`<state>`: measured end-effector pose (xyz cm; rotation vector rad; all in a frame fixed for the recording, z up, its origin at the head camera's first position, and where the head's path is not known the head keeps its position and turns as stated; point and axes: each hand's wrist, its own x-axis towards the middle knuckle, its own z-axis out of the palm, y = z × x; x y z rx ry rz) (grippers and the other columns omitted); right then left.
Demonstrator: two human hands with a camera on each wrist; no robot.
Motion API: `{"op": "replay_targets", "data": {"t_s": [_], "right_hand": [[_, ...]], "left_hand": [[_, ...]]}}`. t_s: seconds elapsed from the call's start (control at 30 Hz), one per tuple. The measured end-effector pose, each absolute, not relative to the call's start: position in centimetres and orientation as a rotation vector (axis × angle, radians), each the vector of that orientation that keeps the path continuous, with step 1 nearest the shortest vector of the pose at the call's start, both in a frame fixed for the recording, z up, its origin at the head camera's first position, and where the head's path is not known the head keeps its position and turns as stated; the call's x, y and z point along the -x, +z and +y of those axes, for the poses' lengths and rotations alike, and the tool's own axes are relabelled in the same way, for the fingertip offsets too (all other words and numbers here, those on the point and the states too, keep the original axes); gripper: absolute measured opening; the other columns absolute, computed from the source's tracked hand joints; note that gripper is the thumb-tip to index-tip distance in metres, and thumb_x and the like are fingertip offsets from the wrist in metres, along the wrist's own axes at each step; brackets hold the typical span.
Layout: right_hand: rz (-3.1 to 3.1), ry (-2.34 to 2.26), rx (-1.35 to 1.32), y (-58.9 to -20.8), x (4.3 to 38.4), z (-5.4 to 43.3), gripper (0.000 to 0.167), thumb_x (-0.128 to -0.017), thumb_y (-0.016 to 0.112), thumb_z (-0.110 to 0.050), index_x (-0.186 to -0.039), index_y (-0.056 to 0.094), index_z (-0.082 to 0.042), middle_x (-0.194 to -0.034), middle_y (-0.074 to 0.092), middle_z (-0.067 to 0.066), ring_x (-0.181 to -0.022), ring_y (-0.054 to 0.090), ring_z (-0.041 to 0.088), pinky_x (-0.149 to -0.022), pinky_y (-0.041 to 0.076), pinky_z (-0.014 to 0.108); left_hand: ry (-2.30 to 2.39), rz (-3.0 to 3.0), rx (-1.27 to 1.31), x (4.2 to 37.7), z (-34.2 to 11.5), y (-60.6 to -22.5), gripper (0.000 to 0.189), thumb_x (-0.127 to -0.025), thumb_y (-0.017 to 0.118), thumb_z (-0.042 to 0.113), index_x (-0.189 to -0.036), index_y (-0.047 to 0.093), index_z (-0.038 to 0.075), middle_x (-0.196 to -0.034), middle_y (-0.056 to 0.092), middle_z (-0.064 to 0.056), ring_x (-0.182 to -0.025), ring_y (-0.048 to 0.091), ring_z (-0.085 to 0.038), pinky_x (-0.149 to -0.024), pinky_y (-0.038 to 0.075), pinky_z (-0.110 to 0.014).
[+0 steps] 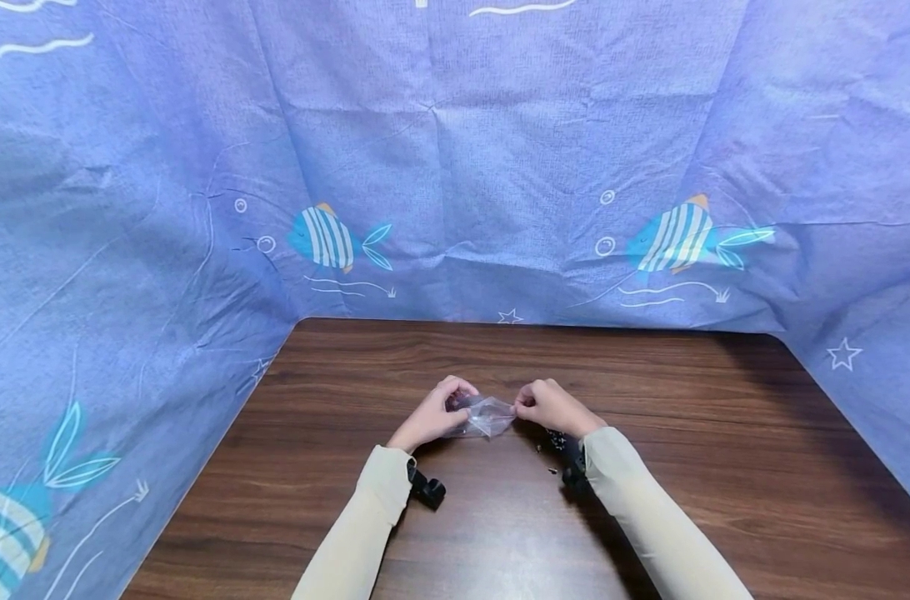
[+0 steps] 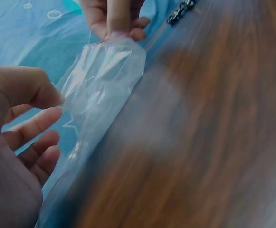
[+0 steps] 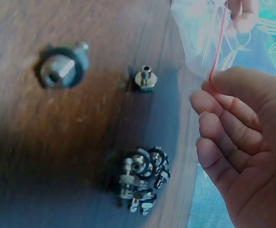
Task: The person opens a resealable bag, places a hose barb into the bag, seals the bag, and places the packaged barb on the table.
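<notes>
Between the two hands stretches a clear plastic zip bag (image 1: pixel 488 417) with a red seal line along its mouth, visible in the right wrist view. My left hand (image 1: pixel 432 414) pinches one side of the bag between thumb and forefinger, its other fingers loosely bent. At the mouth, my right hand (image 3: pixel 252 128) pinches the bag's red-lined edge with thumb and forefinger. Beside the right hand a cluster of small metal fittings (image 3: pixel 142 178) lies on the table. Two more stand apart: a single fitting (image 3: pixel 146 79) and a blurred, closer fitting (image 3: pixel 59 71).
A dark wood-grain table (image 1: pixel 335 517) lies beneath both arms. Blue cloth with printed fish (image 1: pixel 440 167) hangs behind it and at both sides. Each wrist carries a black camera mount, such as the left camera mount (image 1: pixel 427 489).
</notes>
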<state>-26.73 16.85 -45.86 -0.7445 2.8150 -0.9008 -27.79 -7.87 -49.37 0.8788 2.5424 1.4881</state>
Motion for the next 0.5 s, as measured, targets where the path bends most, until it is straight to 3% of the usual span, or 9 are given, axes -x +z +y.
{"op": "replay_targets", "data": {"t_s": [0.13,0.2,0.33,0.5], "right_hand": [[2.83,-0.892,0.739,-45.92,26.87,16.67,0.014,-0.089,0.063,-0.011,-0.079,0.072,-0.01,-0.066,0.061,-0.008,-0.054,0.043,0.003,-0.052,0.037,0.02],[2.828,-0.9,0.741,-45.94,26.93,16.62,0.014,-0.089,0.063,-0.012,-0.079,0.072,-0.01,-0.068,0.063,-0.007,-0.055,0.044,0.004,-0.053,0.037,0.02],[2.819,-0.92,0.746,-45.83,26.98,16.64,0.014,-0.09,0.064,-0.015,-0.081,0.073,-0.01,-0.07,0.064,-0.006,-0.058,0.047,0.005,-0.054,0.039,0.021],[2.802,-0.91,0.798,-45.58,27.15,17.14,0.014,-0.091,0.064,-0.018,-0.084,0.073,-0.011,-0.076,0.068,-0.004,-0.063,0.052,0.007,-0.059,0.043,0.022]], "left_hand": [[1.433,2.539,-0.863,27.43,-7.52,-49.33,0.045,-0.087,0.056,0.004,-0.131,0.059,0.015,-0.131,0.057,-0.006,-0.113,0.048,-0.023,-0.097,0.04,-0.044],[1.422,2.528,-0.821,27.26,-7.36,-49.29,0.046,-0.09,0.055,0.007,-0.134,0.057,0.019,-0.133,0.057,-0.005,-0.112,0.047,-0.022,-0.093,0.041,-0.041],[1.412,2.507,-0.803,27.14,-7.13,-49.39,0.043,-0.096,0.057,0.021,-0.139,0.053,0.02,-0.139,0.054,-0.003,-0.124,0.047,-0.023,-0.102,0.038,-0.043],[1.367,2.514,-0.813,27.1,-6.85,-49.58,0.058,-0.091,0.065,0.038,-0.143,0.047,0.02,-0.146,0.048,-0.001,-0.133,0.039,-0.025,-0.109,0.031,-0.05]]}}
